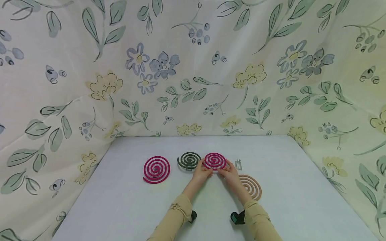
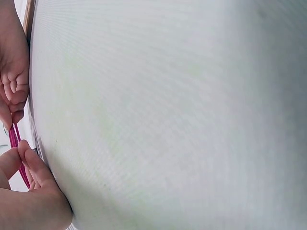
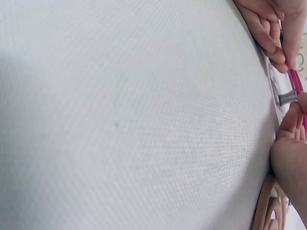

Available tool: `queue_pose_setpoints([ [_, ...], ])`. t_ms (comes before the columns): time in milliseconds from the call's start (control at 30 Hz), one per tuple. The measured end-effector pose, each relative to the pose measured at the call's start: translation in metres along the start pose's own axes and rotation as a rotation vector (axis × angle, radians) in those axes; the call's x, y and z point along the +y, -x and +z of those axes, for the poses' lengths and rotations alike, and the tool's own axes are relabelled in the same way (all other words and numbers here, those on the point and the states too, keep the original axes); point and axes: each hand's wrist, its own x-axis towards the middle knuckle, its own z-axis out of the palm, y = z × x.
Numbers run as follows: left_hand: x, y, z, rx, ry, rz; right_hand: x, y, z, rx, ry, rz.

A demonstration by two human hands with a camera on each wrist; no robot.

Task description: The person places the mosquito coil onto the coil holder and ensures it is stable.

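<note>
Both hands hold a pink mosquito coil (image 1: 214,161) by its edges near the middle of the table. My left hand (image 1: 202,171) pinches its left side, and my right hand (image 1: 230,171) pinches its right side. Seen edge-on in the left wrist view, the pink coil (image 2: 14,137) runs between the fingers of the two hands. A small grey metal stand (image 3: 288,97) shows below the coil in the right wrist view, close to the right fingers. Just left of my left hand, a dark green coil (image 1: 189,160) sits on a stand.
Another pink coil (image 1: 156,169) lies to the left. A tan coil (image 1: 255,187) is partly hidden behind the right forearm. Beyond the right hand lies a loose metal stand (image 1: 238,165). The white table (image 1: 126,207) meets a floral cloth (image 1: 193,100) at the back.
</note>
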Motion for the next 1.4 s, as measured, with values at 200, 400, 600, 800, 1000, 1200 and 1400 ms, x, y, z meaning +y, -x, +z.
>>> queue_pose_setpoints([
  [200,0.0002,0.0003,0.0001,0.004,-0.012,-0.003,0.0030,-0.0026,-0.0002,0.006,0.005,0.002],
  [400,0.0000,-0.0004,0.0005,0.004,-0.018,-0.003,0.0016,-0.0016,-0.0004,0.005,0.010,0.002],
  [600,0.0011,0.0000,0.0007,0.003,-0.032,-0.001,0.0003,-0.0003,-0.0009,0.001,0.011,0.000],
  [800,0.0040,0.0016,0.0004,0.004,-0.038,0.001,0.0007,-0.0006,-0.0001,0.005,0.011,-0.003],
  [1000,0.0044,0.0026,0.0005,0.004,-0.041,0.006,0.0020,-0.0010,-0.0007,-0.001,0.008,-0.004],
  [1200,0.0027,0.0017,0.0001,0.003,-0.043,0.004,0.0029,-0.0015,-0.0007,0.000,0.011,-0.009],
  [1400,0.0025,0.0005,0.0003,0.006,-0.041,-0.001,0.0036,-0.0021,-0.0004,0.007,0.010,-0.008],
])
